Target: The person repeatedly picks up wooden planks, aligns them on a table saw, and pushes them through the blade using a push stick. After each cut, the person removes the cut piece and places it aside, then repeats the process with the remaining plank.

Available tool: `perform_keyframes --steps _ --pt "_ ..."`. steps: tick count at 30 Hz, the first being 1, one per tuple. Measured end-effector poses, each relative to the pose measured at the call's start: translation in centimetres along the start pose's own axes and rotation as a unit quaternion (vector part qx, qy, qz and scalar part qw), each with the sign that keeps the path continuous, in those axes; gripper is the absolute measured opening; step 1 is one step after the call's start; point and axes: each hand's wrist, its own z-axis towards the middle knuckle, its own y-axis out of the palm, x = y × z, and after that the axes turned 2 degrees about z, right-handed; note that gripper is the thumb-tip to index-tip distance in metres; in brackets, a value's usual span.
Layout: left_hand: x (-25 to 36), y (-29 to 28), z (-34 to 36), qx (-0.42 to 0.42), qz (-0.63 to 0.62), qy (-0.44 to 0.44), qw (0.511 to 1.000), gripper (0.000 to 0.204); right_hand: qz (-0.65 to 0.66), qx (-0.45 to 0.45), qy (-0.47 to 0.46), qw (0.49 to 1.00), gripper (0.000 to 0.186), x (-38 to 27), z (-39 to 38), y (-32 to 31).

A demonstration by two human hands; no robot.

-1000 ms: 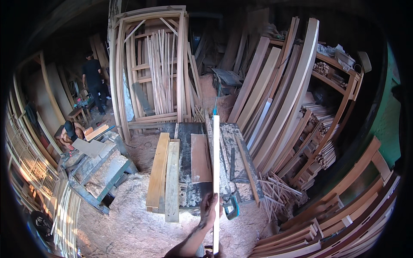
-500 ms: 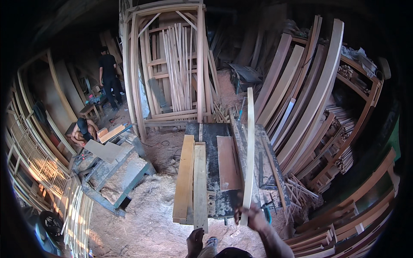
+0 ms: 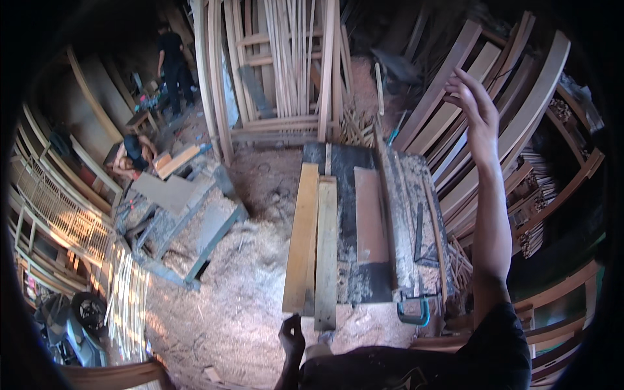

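Note:
My right hand [image 3: 478, 110] is raised high at the right, its fingers stretched out and nothing in them. Beyond the worktable a pale wood strip [image 3: 379, 88] stands nearly upright in view; whether it touches anything I cannot tell. My left hand [image 3: 292, 335] is low, by the near end of a yellowish board [image 3: 301, 240]. Its fingers are curled together, and what they hold, if anything, is hidden. A paler narrow board [image 3: 326, 253] lies alongside. Both boards rest on the dark worktable [image 3: 348, 284], as does a reddish-brown panel [image 3: 370, 214].
A long fence-like beam [image 3: 390, 214] runs along the worktable, with a teal clamp [image 3: 415, 318] at its near edge. Tall planks [image 3: 435, 97] lean at the right. A sawdust-covered machine [image 3: 188, 221] stands left. One person [image 3: 133, 156] crouches behind it; another [image 3: 172, 65] stands farther back.
My right hand has let go of the pale strip and swung up to the right. The strip is now beyond the worktable. The view has shifted, and my left hand stays near the board ends.

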Motion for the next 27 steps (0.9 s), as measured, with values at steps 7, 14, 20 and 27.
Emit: perform_keyframes --steps 7,14,20,27 --pt "0.4 5.2 2.0 -0.089 0.144 0.053 0.984 0.021 0.222 -0.017 0.403 0.887 0.020 -7.8 -32.5 3.9" --pt "-2.4 7.2 -2.9 -0.119 0.134 0.024 0.983 0.023 0.114 -0.249 0.749 0.604 0.045 -3.7 -58.8 18.8" --pt "-6.0 5.9 -4.7 -0.152 0.124 -0.223 0.955 0.054 0.038 -0.215 0.697 0.683 0.056 -3.4 -62.3 22.9" --pt "-2.1 6.0 -6.1 -0.176 -0.224 -0.300 0.911 0.052 0.011 -0.143 0.512 0.847 0.026 -8.1 -55.8 14.8"
